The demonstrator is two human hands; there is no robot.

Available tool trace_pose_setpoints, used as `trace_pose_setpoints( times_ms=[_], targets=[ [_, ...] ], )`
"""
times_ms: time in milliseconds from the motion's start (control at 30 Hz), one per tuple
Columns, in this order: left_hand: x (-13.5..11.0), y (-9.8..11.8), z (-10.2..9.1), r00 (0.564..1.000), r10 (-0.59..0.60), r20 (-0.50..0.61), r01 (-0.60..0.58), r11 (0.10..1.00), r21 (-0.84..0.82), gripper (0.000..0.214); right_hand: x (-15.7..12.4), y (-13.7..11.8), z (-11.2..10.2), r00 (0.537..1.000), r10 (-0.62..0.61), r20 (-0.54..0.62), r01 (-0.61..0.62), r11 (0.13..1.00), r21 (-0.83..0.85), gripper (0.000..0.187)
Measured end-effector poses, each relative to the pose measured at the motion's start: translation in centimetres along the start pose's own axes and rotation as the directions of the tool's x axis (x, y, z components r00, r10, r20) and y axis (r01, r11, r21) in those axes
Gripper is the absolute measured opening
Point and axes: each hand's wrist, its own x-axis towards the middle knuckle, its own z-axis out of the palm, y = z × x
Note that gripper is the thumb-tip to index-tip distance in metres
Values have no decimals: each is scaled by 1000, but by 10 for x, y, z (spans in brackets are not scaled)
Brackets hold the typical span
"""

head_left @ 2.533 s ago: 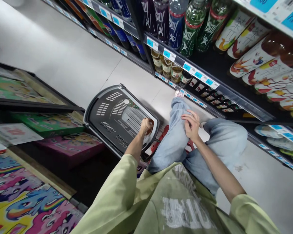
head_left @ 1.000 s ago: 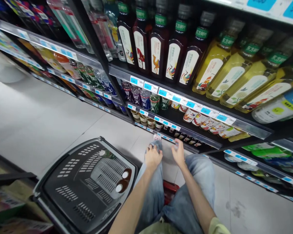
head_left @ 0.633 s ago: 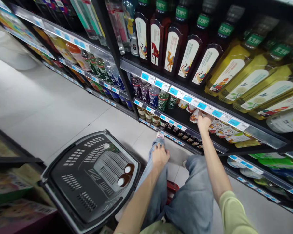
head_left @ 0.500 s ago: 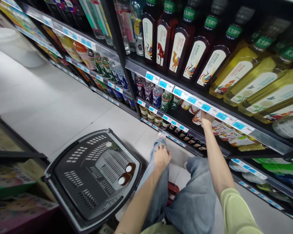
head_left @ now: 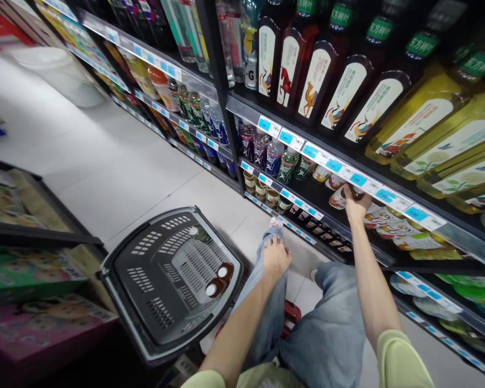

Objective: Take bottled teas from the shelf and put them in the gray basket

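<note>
Right hand (head_left: 354, 207) is up on the shelf, fingers wrapped round a small brown-capped bottle with a white patterned label (head_left: 339, 197) — lying neck-outward, up and right of the left hand (head_left: 276, 257), which rests flat on the knee — grey plastic basket (head_left: 153, 318) sits lower left.

Pale yellow-green top (head_left: 262, 376), loose fit, short sleeves ending above elbows; right sleeve (head_left: 404, 360) wide, plain cuff. Forearms bare, no watch, no rings, no gloves on left hand (head_left: 276, 256) or right hand (head_left: 355, 207). Light blue washed denim jeans (head_left: 327, 334), baggy, creased at knees. Light shoe (head_left: 276, 221) with reddish pattern.
</note>
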Motion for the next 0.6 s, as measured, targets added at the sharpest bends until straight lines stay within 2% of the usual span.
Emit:
trace_pose_setpoints(
  times_ms=[67,167,233,333,433,533,600],
  targets=[
    [0,0,-1,1000,0,0,0,1000,1,37,-17,6,-12,997,-56,-45,55,998,-23,55],
    [-1,0,0,1000,4,11,-5,1000,7,37,-50,12,-25,970,-243,-34,241,969,-46,46],
    [-1,1,1,1000,7,11,-7,1000,16,38,-70,13,-28,934,-358,0,358,933,-34,40],
    [-2,1,1,1000,2,7,-2,1000,29,40,-91,13,-26,903,-428,-35,428,904,-6,33],
    [-2,2,0,1000,-14,16,14,999,35,41,-99,12,-26,906,-375,-193,387,922,23,32],
    [-1,0,-1,999,-20,30,19,999,45,41,-101,12,-33,909,-229,-349,271,960,74,33],
    [0,-1,-2,999,-24,37,22,998,58,41,-102,14,-39,903,-137,-408,204,971,125,32]
  ],
)
